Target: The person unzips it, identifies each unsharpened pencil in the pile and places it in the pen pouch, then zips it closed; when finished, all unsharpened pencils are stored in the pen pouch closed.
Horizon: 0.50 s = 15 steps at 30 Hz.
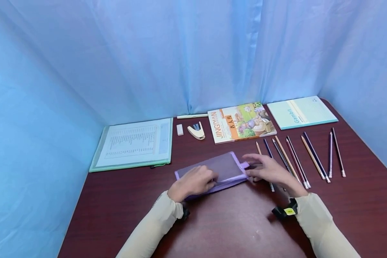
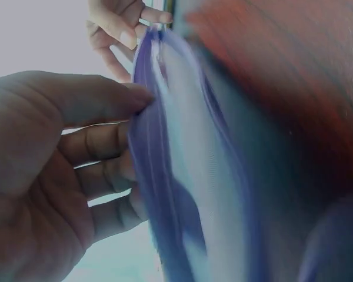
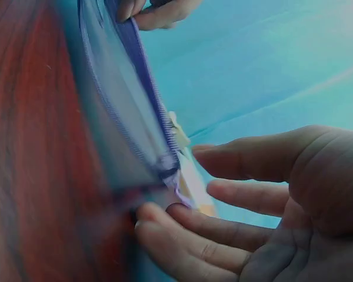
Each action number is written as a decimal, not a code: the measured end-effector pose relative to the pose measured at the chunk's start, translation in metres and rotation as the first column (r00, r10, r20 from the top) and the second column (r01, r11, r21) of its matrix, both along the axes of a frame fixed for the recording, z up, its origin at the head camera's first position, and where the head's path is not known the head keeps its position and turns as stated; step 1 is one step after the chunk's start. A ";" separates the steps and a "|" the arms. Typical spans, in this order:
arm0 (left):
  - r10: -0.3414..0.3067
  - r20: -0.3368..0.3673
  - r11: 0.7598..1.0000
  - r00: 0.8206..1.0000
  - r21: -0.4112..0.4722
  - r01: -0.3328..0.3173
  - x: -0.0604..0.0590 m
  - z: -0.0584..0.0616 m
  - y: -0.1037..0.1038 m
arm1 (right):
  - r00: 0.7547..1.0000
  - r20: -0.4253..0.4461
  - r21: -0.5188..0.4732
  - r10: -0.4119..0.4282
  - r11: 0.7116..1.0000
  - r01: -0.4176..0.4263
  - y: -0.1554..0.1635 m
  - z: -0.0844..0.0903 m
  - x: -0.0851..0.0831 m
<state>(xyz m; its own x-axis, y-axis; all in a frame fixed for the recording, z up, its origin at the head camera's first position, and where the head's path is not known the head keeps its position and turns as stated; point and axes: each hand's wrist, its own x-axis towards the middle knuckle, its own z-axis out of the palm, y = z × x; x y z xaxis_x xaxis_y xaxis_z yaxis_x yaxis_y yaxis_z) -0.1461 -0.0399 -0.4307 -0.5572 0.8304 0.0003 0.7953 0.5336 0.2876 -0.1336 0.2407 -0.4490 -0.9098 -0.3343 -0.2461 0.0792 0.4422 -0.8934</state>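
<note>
A purple-edged mesh zip pouch (image 1: 225, 165) lies at an angle near the middle of the table, its mouth along the near side. My left hand (image 1: 198, 180) pinches one edge of that mouth between thumb and fingers. In the left wrist view the mouth of the pouch (image 2: 156, 158) gapes, with the pale inside showing. Around the right end of the pouch, by its small purple tab (image 1: 244, 165), is my right hand (image 1: 269, 170). Its thumb and fingers are spread apart close to the zip's end (image 3: 172, 170), gripping nothing.
Several pencils (image 1: 338, 152) lie to the right, some partly under my right hand. Behind the pouch are a picture-covered book (image 1: 242, 122), a pale notebook (image 1: 303, 112), a cream stapler (image 1: 197, 133) and a white eraser (image 1: 179, 129). A green-edged document folder (image 1: 132, 143) lies left.
</note>
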 end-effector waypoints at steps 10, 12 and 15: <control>0.129 0.231 0.966 0.965 0.190 -0.174 0.008 0.003 -0.005 | 0.972 -0.234 0.314 -0.035 0.943 0.109 0.070 0.029 0.011; 0.161 0.275 0.949 0.948 0.220 -0.225 0.010 0.003 -0.006 | 0.963 -0.261 0.350 -0.069 0.923 0.161 0.095 0.030 0.011; 0.219 0.331 0.920 0.918 0.242 -0.307 0.013 0.001 -0.006 | 0.953 -0.276 0.397 -0.127 0.888 0.234 0.136 0.030 0.009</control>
